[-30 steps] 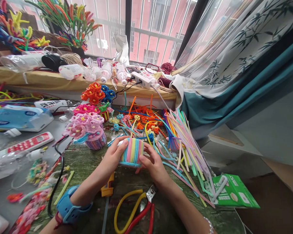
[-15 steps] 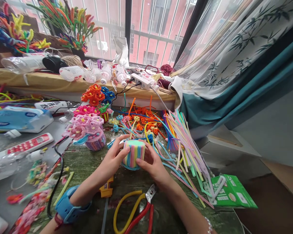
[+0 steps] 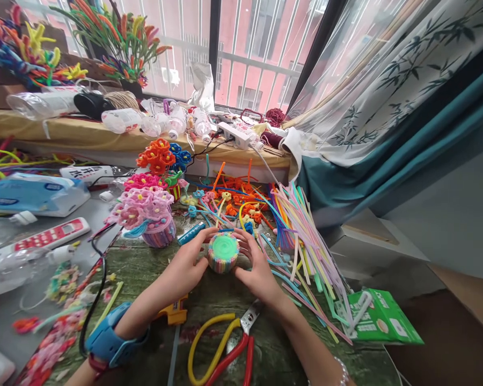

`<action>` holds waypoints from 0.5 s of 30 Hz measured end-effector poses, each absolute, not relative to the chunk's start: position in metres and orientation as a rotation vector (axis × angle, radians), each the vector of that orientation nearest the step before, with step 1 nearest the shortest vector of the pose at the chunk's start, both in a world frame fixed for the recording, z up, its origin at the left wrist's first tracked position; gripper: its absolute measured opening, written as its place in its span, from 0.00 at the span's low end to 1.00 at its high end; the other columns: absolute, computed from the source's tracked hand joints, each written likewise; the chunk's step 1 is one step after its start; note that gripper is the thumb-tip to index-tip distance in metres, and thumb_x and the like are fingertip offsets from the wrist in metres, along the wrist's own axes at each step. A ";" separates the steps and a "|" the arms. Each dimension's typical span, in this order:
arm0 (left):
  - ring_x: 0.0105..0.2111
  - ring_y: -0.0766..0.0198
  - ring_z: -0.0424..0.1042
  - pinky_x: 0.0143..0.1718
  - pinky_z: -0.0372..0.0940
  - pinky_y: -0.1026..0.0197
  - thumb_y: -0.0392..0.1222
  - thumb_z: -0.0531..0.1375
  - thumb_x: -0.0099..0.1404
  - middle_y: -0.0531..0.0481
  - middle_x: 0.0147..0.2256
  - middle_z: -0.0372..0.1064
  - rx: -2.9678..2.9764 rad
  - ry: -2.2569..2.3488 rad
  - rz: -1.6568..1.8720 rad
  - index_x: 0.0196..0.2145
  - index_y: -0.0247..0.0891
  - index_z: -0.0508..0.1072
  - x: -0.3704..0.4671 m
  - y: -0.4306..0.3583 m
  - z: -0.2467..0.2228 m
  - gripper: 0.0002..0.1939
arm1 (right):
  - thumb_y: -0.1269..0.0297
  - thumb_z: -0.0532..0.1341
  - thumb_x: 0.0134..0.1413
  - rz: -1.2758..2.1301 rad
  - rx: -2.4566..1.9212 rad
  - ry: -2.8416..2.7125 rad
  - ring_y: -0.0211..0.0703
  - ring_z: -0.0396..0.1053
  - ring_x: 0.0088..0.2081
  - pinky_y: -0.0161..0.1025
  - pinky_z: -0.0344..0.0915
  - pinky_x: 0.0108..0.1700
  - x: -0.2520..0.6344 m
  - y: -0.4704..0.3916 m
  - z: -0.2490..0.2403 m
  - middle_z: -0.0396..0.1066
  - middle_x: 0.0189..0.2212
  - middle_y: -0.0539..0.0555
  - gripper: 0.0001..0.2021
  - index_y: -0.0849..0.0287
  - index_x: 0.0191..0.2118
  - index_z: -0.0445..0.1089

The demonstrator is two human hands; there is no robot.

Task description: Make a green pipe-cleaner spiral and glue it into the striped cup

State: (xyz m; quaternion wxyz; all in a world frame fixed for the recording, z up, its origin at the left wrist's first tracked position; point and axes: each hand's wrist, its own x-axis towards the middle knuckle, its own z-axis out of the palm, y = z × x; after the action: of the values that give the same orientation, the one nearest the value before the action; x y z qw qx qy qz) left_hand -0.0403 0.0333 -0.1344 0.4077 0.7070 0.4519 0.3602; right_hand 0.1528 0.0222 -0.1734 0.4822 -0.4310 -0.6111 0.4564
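Observation:
A small round pot (image 3: 223, 262) wrapped in pastel striped pipe cleaners, with a pale green top facing up, sits between my hands. My left hand (image 3: 194, 254) curves round its left side, the thumb in front and the fingertips partly hidden behind. On the right side, my right hand (image 3: 258, 268) cups it in the same way. Below the hands lie pliers (image 3: 248, 321) with red handles and a bent yellow strip (image 3: 193, 348). A yellow glue gun (image 3: 177, 312) is partly covered by my left forearm. Just behind my left hand rests a teal cylinder (image 3: 191, 234).
Pink pipe-cleaner flowers in a striped pot (image 3: 159, 230) stand to the left. Loose pipe cleaners (image 3: 306, 241) fan out on the right beside a green packet (image 3: 382, 316). Plastic bottles (image 3: 121, 120) line the sill, and a black cord (image 3: 100, 289) runs down the left side.
The pot has tipped toward me and lowered slightly, so its green top now shows more than its striped side. My hands have moved round to its sides.

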 end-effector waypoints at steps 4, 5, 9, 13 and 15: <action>0.54 0.49 0.71 0.57 0.63 0.46 0.38 0.56 0.60 0.40 0.52 0.74 1.802 1.183 0.893 0.56 0.38 0.68 -0.040 0.033 -0.132 0.25 | 0.73 0.67 0.40 1.098 -1.129 -1.485 0.53 0.66 0.57 0.50 0.66 0.56 0.153 0.020 -0.169 0.66 0.56 0.58 0.36 0.52 0.58 0.61; 0.53 0.49 0.72 0.56 0.64 0.47 0.40 0.57 0.61 0.40 0.51 0.74 1.800 1.191 0.894 0.56 0.39 0.68 -0.040 0.033 -0.131 0.24 | 0.70 0.69 0.41 1.105 -1.144 -1.476 0.53 0.67 0.55 0.49 0.67 0.54 0.152 0.019 -0.167 0.66 0.56 0.58 0.35 0.53 0.58 0.61; 0.45 0.52 0.75 0.48 0.69 0.52 0.46 0.61 0.61 0.44 0.44 0.76 1.755 1.229 0.945 0.55 0.40 0.68 -0.040 0.034 -0.127 0.24 | 0.62 0.70 0.47 1.228 -1.076 -1.274 0.48 0.72 0.50 0.45 0.70 0.49 0.150 0.018 -0.164 0.67 0.53 0.57 0.31 0.51 0.56 0.60; 0.40 0.55 0.74 0.41 0.71 0.56 0.53 0.61 0.62 0.46 0.39 0.75 1.653 1.245 1.015 0.54 0.36 0.69 -0.041 0.034 -0.122 0.26 | 0.58 0.69 0.52 1.319 -0.978 -1.107 0.43 0.73 0.48 0.40 0.70 0.49 0.150 0.018 -0.161 0.70 0.48 0.54 0.26 0.51 0.55 0.60; 0.42 0.54 0.75 0.43 0.70 0.56 0.55 0.60 0.64 0.44 0.41 0.76 1.596 1.226 1.027 0.53 0.36 0.71 -0.041 0.033 -0.119 0.25 | 0.56 0.69 0.52 1.348 -0.961 -1.072 0.42 0.73 0.45 0.37 0.71 0.45 0.151 0.017 -0.158 0.71 0.45 0.53 0.25 0.51 0.54 0.62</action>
State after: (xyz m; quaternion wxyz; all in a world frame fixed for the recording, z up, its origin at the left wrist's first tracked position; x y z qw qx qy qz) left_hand -0.0410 0.0325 -0.1191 0.4269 0.6389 0.4905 0.4111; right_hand 0.1505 0.0174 -0.1580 0.5518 -0.4063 -0.4534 0.5700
